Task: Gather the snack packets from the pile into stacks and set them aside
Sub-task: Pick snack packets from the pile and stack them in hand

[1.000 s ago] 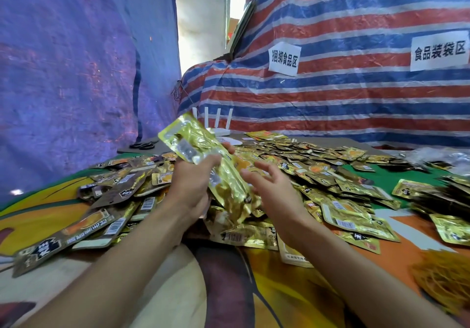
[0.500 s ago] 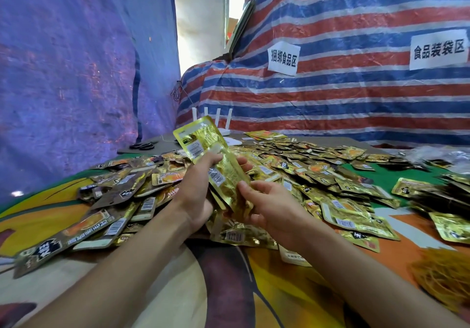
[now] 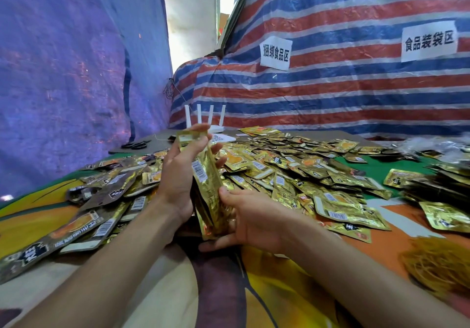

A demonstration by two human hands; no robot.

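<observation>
A stack of gold snack packets (image 3: 207,187) stands nearly upright between my two hands, above the near edge of the pile. My left hand (image 3: 178,175) holds the stack from the left, fingers curled round its top end. My right hand (image 3: 251,218) grips its lower end, thumb on the front and fingers underneath. The big pile of loose gold and brown packets (image 3: 292,170) spreads over the table behind and to both sides of my hands.
A white router (image 3: 206,121) with several antennas stands at the back. Black scissors (image 3: 136,145) lie at the back left. A heap of yellow rubber bands (image 3: 437,264) sits at the right front. Darker packets (image 3: 437,182) pile up at the right. Tarpaulin walls enclose the table.
The stack has swung from tilted to nearly upright. My right hand slid down to its lower end, and my left hand's fingers moved up round its top.
</observation>
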